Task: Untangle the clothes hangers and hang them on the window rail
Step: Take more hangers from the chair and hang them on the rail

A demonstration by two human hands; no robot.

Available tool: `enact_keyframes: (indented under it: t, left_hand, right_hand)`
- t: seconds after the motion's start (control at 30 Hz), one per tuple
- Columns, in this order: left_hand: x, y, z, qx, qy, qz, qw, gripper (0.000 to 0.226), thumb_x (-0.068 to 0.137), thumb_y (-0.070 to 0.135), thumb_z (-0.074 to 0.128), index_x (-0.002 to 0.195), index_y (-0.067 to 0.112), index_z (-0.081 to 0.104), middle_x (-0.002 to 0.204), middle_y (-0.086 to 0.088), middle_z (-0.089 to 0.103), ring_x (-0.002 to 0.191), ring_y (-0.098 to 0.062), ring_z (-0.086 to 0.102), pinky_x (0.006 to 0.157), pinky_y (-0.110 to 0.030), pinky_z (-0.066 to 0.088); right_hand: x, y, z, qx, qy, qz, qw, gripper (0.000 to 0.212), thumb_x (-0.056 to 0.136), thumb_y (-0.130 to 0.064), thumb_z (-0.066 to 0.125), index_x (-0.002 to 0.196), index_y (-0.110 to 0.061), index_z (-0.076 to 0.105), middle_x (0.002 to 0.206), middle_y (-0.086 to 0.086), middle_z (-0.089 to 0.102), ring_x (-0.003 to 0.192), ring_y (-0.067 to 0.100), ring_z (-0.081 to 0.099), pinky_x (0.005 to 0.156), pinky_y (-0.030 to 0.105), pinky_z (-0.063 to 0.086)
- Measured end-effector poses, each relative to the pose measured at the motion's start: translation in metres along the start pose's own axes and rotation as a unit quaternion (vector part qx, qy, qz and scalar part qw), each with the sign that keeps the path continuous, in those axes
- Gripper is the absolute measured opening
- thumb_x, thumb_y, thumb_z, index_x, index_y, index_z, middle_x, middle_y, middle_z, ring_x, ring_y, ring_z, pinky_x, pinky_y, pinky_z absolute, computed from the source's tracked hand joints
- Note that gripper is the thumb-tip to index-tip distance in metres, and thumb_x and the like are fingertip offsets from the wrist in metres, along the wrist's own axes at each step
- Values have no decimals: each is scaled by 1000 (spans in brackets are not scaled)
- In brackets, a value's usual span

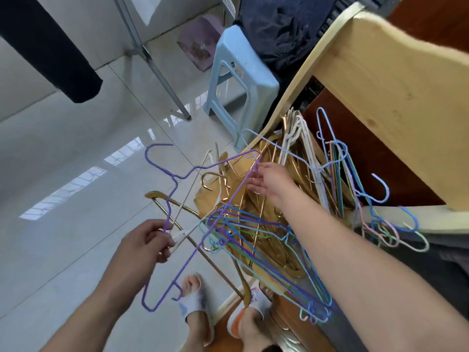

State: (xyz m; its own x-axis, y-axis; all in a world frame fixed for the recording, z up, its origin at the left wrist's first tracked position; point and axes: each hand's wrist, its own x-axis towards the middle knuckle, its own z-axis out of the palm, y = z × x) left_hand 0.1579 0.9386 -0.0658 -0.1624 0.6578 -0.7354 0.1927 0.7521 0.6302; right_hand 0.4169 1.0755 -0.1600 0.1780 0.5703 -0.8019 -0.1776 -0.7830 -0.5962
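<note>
Left hand [149,240] low and left of centre, fingers curled in a pinch on the lower bar of a purple coated-wire hanger [175,219], with a thin white hanger [187,199] and what looks like part of a gold metal hanger [177,219] caught in the same grip. The purple hanger's hook points up and away from the person, its long axis running from the lower left near the feet up to the right, where its far corner meets the right hand [269,181]. That right hand reaches forward over the heap of gold and wooden hangers [258,199], fingers loosely spread and touching the purple wire's upper corner; I cannot tell whether it pinches the wire or only rests on it. So the right hand is nearer the snag, the left nearer the free end. Judgement: the coming move turns on drawing the purple frame leftward and up, off the heap, while the right hand frees that corner. A cluster of blue, green and purple wire hangers [266,250] hangs under the right forearm, crossing the purple frame; which strands interlock is hard to read. More pastel wire hangers [355,186] lie farther right against a pale wooden board [380,85]. A light blue plastic stool [241,80] stands beyond. The window rail is not in view.
</note>
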Motion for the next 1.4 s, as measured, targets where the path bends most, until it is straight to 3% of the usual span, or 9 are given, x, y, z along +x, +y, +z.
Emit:
enact_keyframes:
  t: [0.13,0.3,0.47,0.57,0.63,0.93,1.03,1.13,1.4]
  left_hand:
    - [-67,12,-33,-114,-119,-53,985,28,103,14,51,124,24,68,119,-2,73,105,-30,73,92,-54,56]
    - [-124,10,-39,-170,-203,-102,959,36,100,25,47,132,25,64,128,-14,70,108,-47,69,90,-64,53]
    - [-143,5,-34,-125,-74,-4,989,33,107,28,41,126,34,67,122,-9,71,92,-33,68,70,-45,55]
    - [-141,-4,-24,-38,-1,35,999,33,110,32,38,122,44,66,122,-2,69,91,-27,67,74,-46,53]
    - [-139,-9,-14,-14,27,43,999,32,110,31,38,125,43,64,121,1,68,90,-25,66,74,-44,52]
    - [-140,-30,13,-49,63,10,997,43,100,3,54,119,38,69,116,8,72,97,-20,69,79,-39,51]
    - [-141,-29,9,-61,49,3,997,47,96,-7,51,114,31,71,119,4,73,106,-25,68,84,-40,48]
    - [-149,-21,6,-87,44,-6,995,60,87,-22,40,118,22,68,122,-4,70,110,-26,66,86,-35,47]
    - [-181,6,-4,-185,41,-28,982,65,80,-24,30,121,12,65,136,-13,62,117,-32,66,84,-35,46]
  right_hand:
    - [-72,-4,-11,123,-26,30,992,19,107,-4,39,120,-4,52,89,15,65,74,25,68,53,27,59]
    - [-132,27,-19,56,-91,21,994,17,110,-14,38,121,-10,50,93,14,67,71,22,69,65,31,59]
    - [-150,125,-106,-232,151,0,961,17,97,-16,50,94,-27,62,105,5,69,87,26,68,81,45,59]
    - [-155,146,-168,-349,288,-17,892,19,94,-12,54,105,-20,67,115,9,63,106,35,61,86,38,50]
    - [-140,142,-197,-369,305,-24,878,27,92,-13,58,119,-16,65,124,12,60,114,38,59,95,43,50]
    - [-74,124,-213,-350,179,69,917,24,96,-15,52,105,-5,72,104,14,69,94,32,64,79,33,50]
    - [-97,113,-206,-242,112,48,963,24,103,-11,49,101,-15,73,109,6,67,97,24,62,88,39,53]
    - [-123,102,-201,-20,-13,78,997,22,106,-3,45,105,-8,66,119,19,64,108,30,67,96,44,55]
    - [-211,78,-178,163,-152,76,972,19,102,5,41,103,-5,58,128,28,64,119,37,65,103,47,49]
